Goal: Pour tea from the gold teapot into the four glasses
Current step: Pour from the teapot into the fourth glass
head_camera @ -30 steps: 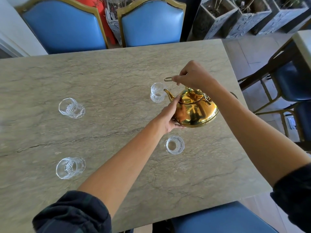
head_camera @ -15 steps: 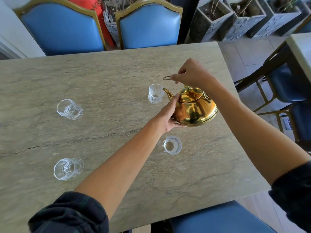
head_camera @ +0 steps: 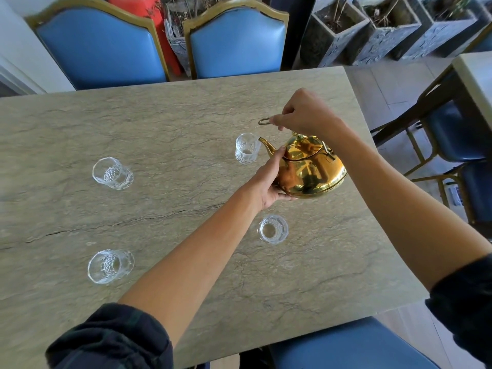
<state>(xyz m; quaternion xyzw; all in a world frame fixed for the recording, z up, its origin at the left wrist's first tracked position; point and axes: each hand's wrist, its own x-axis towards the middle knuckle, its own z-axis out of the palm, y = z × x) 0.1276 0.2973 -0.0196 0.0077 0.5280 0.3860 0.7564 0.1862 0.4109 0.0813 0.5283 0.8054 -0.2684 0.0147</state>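
Note:
The gold teapot (head_camera: 311,169) hangs above the stone table (head_camera: 165,123), tilted left, its spout tip at the rim of the far right glass (head_camera: 247,149). My right hand (head_camera: 306,115) grips the wire handle from above. My left hand (head_camera: 269,182) cups the pot's left side and underside. The near right glass (head_camera: 273,229) stands just below the pot. Two more clear cut glasses stand on the left: the far left glass (head_camera: 111,173) and the near left glass (head_camera: 109,266). I cannot make out a stream of tea.
Two blue chairs with gold frames, one (head_camera: 98,46) at the left and another (head_camera: 237,38) beside it, stand at the table's far edge. Another blue seat (head_camera: 346,344) is at the near edge. Grey planters (head_camera: 335,33) and more chairs (head_camera: 458,134) stand to the right.
The teapot has stayed at the far right glass, held by both hands, with its spout slightly closer to the rim. The view has shifted a little.

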